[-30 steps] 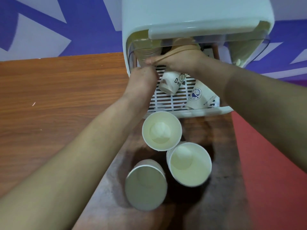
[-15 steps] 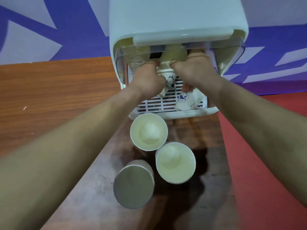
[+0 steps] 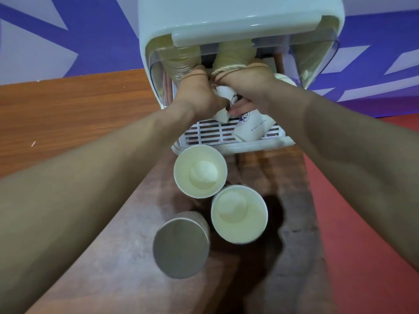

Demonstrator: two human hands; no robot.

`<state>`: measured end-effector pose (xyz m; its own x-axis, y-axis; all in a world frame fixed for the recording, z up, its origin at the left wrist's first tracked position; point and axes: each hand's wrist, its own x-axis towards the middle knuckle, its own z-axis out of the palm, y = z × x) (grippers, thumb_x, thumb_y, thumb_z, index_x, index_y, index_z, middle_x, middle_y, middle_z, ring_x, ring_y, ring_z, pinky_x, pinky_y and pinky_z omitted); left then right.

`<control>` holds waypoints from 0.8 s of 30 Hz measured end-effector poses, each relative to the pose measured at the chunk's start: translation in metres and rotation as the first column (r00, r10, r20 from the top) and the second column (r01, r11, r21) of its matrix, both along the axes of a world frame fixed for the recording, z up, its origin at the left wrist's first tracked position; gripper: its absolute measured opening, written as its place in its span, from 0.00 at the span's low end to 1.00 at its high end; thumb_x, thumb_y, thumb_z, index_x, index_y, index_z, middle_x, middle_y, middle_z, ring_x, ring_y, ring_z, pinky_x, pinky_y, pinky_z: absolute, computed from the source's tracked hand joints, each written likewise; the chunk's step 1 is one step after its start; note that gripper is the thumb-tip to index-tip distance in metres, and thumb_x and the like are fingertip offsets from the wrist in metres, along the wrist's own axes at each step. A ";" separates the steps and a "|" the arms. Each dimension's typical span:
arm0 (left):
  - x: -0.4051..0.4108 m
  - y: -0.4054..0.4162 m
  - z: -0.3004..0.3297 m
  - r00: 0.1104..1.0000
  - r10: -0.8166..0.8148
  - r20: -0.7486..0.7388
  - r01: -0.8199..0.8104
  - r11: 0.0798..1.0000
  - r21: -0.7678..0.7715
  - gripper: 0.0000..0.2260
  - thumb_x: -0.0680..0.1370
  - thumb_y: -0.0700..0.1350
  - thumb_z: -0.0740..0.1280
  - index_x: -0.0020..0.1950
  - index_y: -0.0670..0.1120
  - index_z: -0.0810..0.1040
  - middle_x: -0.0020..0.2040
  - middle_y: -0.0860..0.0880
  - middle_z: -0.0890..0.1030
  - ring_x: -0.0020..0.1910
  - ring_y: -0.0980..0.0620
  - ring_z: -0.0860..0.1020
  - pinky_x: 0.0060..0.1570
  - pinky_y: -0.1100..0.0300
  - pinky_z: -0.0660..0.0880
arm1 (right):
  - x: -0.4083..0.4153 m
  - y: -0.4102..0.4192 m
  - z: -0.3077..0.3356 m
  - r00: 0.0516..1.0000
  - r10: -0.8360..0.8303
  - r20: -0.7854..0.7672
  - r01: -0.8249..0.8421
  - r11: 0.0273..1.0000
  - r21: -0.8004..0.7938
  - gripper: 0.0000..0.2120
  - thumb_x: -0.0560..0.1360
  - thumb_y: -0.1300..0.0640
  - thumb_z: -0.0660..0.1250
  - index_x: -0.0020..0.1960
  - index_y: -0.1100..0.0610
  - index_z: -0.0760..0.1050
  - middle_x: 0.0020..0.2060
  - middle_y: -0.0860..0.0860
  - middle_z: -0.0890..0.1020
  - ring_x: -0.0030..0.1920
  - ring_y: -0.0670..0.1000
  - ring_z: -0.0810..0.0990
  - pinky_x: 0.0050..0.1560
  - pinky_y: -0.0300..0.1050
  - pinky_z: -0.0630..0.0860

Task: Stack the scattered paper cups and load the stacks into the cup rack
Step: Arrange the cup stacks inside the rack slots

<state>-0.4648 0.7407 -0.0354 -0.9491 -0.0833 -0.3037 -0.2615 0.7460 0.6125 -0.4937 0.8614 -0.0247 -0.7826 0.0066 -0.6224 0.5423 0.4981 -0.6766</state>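
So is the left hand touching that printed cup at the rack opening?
Touching. The head view shows the left hand gripping the printed cup with its thumb across the cup's side, opposite the right hand.

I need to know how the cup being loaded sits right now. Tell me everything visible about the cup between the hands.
The cup is white paper with a small cartoon print on its side. It lies tilted, base end toward the camera, over the slatted white tray inside the rack. The left hand and right hand grip it from either side, hiding its rim.
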 end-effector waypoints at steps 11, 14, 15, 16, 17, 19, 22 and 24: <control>0.013 -0.004 0.007 1.000 0.021 0.003 -0.021 0.980 0.196 0.12 0.74 0.41 0.68 0.56 0.43 0.81 0.41 0.49 0.82 0.34 0.50 0.75 0.32 0.62 0.72 | 0.019 0.002 0.005 0.954 -0.071 -0.290 0.097 0.992 0.076 0.41 0.52 0.38 0.79 0.58 0.58 0.74 0.47 0.56 0.83 0.37 0.56 0.86 0.30 0.52 0.83; 0.019 -0.008 0.007 0.999 0.051 -0.004 -0.048 0.967 0.250 0.08 0.75 0.41 0.69 0.54 0.46 0.81 0.34 0.52 0.79 0.27 0.57 0.70 0.33 0.65 0.68 | 0.025 0.003 0.002 0.930 -0.048 -0.365 0.086 0.992 0.089 0.39 0.53 0.38 0.78 0.58 0.56 0.73 0.49 0.51 0.83 0.45 0.54 0.85 0.38 0.52 0.84; 0.021 -0.009 0.009 0.998 0.063 -0.009 -0.058 0.959 0.278 0.08 0.76 0.41 0.69 0.54 0.48 0.80 0.37 0.50 0.82 0.27 0.59 0.71 0.35 0.64 0.69 | 0.028 0.003 0.001 0.920 -0.042 -0.390 0.088 0.991 0.102 0.39 0.53 0.38 0.78 0.57 0.55 0.73 0.49 0.50 0.83 0.47 0.53 0.84 0.41 0.53 0.84; 0.022 -0.009 0.011 0.997 0.076 -0.009 -0.070 0.947 0.312 0.09 0.77 0.41 0.69 0.55 0.50 0.79 0.42 0.48 0.85 0.29 0.61 0.74 0.36 0.63 0.71 | 0.028 0.004 0.000 0.909 -0.042 -0.416 0.094 0.990 0.105 0.38 0.55 0.39 0.79 0.57 0.56 0.72 0.50 0.49 0.83 0.49 0.52 0.84 0.45 0.53 0.83; 0.023 -0.009 0.013 0.996 0.085 -0.007 -0.078 0.935 0.346 0.11 0.77 0.40 0.68 0.59 0.50 0.78 0.48 0.47 0.86 0.34 0.63 0.78 0.38 0.63 0.74 | 0.029 0.004 0.000 0.896 -0.043 -0.442 0.100 0.989 0.106 0.36 0.58 0.41 0.80 0.58 0.56 0.72 0.51 0.49 0.82 0.51 0.52 0.83 0.49 0.51 0.82; 0.023 -0.008 0.017 0.996 0.084 -0.001 -0.078 0.930 0.359 0.17 0.78 0.40 0.68 0.66 0.47 0.77 0.54 0.48 0.85 0.46 0.58 0.82 0.39 0.64 0.75 | 0.029 0.006 -0.001 0.874 -0.036 -0.484 0.103 0.988 0.111 0.32 0.63 0.46 0.80 0.59 0.57 0.71 0.52 0.49 0.82 0.53 0.51 0.82 0.54 0.47 0.79; 0.024 -0.005 0.021 0.997 0.074 0.021 -0.077 0.927 0.368 0.07 0.79 0.40 0.68 0.55 0.49 0.80 0.46 0.50 0.83 0.32 0.58 0.76 0.31 0.68 0.70 | 0.024 0.000 -0.003 0.840 -0.034 -0.542 0.114 0.987 0.115 0.31 0.61 0.42 0.78 0.57 0.57 0.75 0.49 0.48 0.84 0.50 0.49 0.83 0.52 0.46 0.80; 0.025 -0.004 0.021 0.996 0.081 0.025 -0.084 0.928 0.363 0.06 0.78 0.39 0.67 0.44 0.49 0.78 0.37 0.51 0.79 0.27 0.58 0.69 0.28 0.67 0.67 | 0.021 -0.006 -0.005 0.841 0.009 -0.541 0.091 0.984 0.156 0.31 0.61 0.41 0.77 0.56 0.57 0.76 0.50 0.50 0.85 0.51 0.51 0.84 0.50 0.45 0.80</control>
<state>-0.4395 0.7365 -0.0143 -0.9405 -0.0433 -0.3371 -0.3199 0.4479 0.8349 -0.4729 0.8556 -0.0297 -0.9896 0.1121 -0.0897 0.1401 0.6167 -0.7747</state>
